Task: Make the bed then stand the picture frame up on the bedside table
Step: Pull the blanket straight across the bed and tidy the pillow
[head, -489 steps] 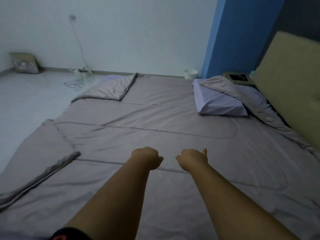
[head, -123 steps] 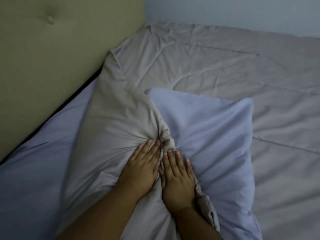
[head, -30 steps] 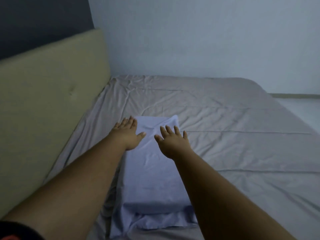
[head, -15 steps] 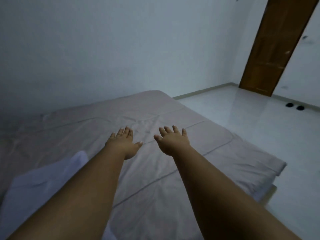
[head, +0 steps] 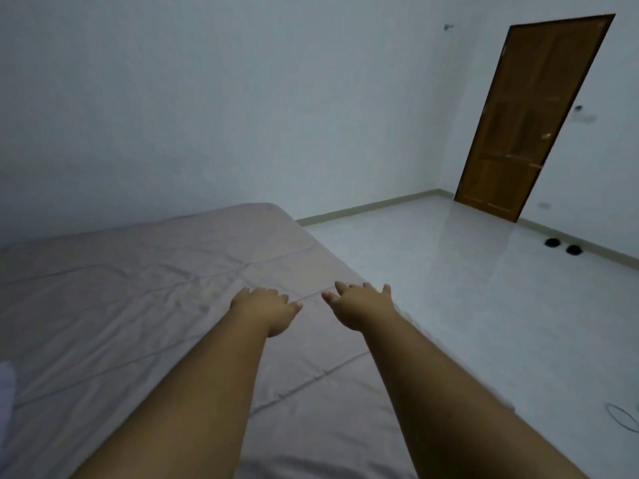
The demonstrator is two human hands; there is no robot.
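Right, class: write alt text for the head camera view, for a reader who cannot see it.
A person's left hand and right hand reach forward, open and empty, above a smoothly spread grey quilt. Beyond are a pale floor and a wooden door.

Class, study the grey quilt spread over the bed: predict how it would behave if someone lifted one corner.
Probably floppy: the quilt shows soft creases and sags over the side. Likely fairly light for its size, since it lies thin and flat.

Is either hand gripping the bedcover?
No, the left hand and the right hand are open, fingers extended, holding nothing above the grey bedcover.
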